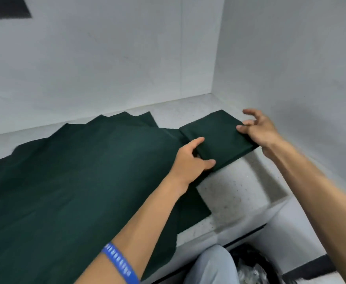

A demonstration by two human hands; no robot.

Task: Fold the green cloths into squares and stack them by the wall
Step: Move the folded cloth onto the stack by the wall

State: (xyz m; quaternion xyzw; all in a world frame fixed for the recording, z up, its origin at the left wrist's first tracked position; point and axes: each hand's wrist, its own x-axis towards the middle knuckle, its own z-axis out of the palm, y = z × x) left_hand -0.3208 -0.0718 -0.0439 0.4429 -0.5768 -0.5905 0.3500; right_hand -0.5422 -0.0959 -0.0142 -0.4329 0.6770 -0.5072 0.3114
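The pile of unfolded cloths [69,181] runs off the left and bottom edges. The left hand [190,160] hides the folded cloth's [219,136] near-left corner.

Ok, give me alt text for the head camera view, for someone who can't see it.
Two bare hands hold a folded green square on a pale speckled counter near the corner of two white walls, the left hand at its near left edge and the right hand at its right edge. A spread pile of unfolded green cloths covers the counter to the left.
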